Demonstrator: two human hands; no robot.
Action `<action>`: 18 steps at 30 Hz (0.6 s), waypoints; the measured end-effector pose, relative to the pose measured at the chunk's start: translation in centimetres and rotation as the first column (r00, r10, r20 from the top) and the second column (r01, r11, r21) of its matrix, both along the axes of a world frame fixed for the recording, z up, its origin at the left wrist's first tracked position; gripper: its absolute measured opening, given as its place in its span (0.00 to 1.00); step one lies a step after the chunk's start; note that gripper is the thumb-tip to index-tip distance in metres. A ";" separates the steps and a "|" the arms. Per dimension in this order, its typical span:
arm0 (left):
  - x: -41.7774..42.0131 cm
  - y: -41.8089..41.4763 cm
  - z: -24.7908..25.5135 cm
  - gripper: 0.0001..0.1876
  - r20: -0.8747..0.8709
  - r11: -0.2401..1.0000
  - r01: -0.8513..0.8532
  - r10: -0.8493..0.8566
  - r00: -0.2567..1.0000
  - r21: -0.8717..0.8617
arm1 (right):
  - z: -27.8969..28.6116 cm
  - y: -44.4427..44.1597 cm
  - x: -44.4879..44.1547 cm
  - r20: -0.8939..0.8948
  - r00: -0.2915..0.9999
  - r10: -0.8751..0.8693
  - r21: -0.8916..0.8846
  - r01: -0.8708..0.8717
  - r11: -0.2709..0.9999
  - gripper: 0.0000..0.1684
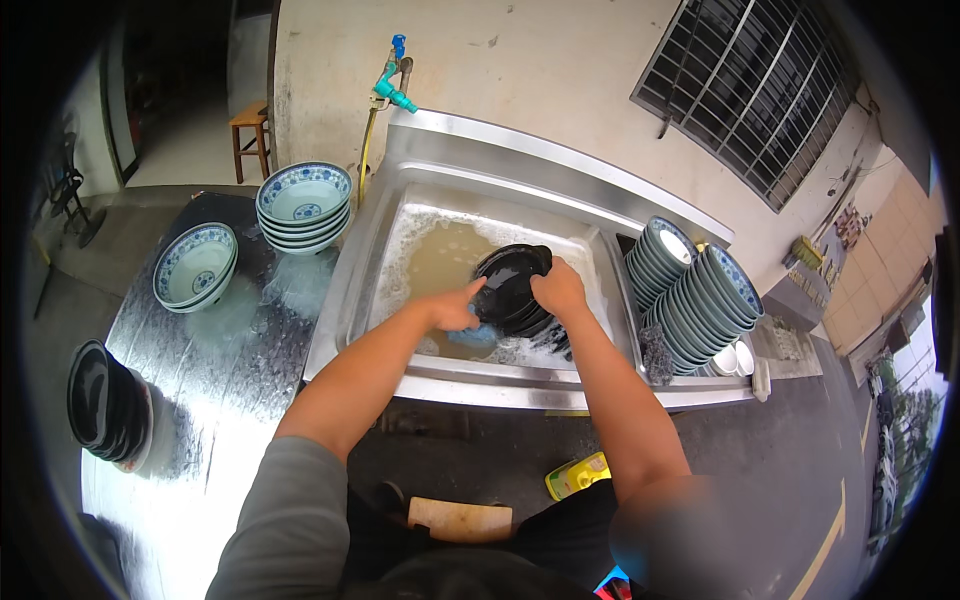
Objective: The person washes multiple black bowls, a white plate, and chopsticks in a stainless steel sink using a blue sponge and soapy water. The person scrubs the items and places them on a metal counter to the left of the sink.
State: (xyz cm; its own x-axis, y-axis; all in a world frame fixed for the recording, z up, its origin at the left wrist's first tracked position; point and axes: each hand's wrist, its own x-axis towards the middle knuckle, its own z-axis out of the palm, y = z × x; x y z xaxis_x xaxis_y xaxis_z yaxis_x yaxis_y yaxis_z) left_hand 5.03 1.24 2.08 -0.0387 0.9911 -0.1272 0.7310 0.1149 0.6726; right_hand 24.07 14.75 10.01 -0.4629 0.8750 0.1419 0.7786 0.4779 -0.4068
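Observation:
A stainless steel sink (480,373) holds murky, soapy water. In it, several black bowls (514,292) lie tilted in a stack, partly under the suds. My right hand (559,286) grips the right rim of the top bowl, with the thumb at the inner edge. My left hand (455,306) is at the bowls' left side, a finger stretched towards the rim and a blue cloth (474,335) under the palm; how firmly it holds the cloth is hidden. More dark pieces show in the foam below the bowls.
Blue-patterned bowls (304,196) stand stacked on the left table, with a smaller stack (196,266) and black bowls (97,401). Right of the basin are tall bowl stacks (694,315), a scouring pad (657,352) and white cups (733,360). A tap (393,90) is behind; a yellow bottle (577,475) is below.

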 end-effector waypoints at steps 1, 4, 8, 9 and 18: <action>-0.4 -0.1 -0.4 0.50 0.021 1.000 -0.009 0.009 1.000 -0.021 | -0.2 -0.5 -0.9 0.034 0.999 0.040 -0.012 -0.040 0.999 0.30; -1.3 0.2 -0.7 0.44 -0.077 0.990 0.046 -0.056 0.995 -0.130 | -1.2 -1.7 -2.9 0.102 0.992 0.071 0.031 -0.074 0.997 0.28; -2.5 0.3 -1.7 0.27 -0.234 0.993 -0.033 0.005 0.972 -0.115 | -4.0 -1.8 -4.4 0.107 0.982 0.154 0.094 -0.165 0.982 0.26; -3.0 0.3 -1.8 0.25 -0.277 0.988 -0.085 0.046 0.960 -0.128 | -4.6 -1.7 -4.4 0.021 0.975 0.219 0.152 -0.220 0.964 0.26; -2.0 -0.8 1.0 0.20 -0.369 0.927 -0.367 0.367 0.854 0.072 | -8.9 11.2 0.4 -0.220 0.972 -0.084 -0.002 0.085 0.996 0.33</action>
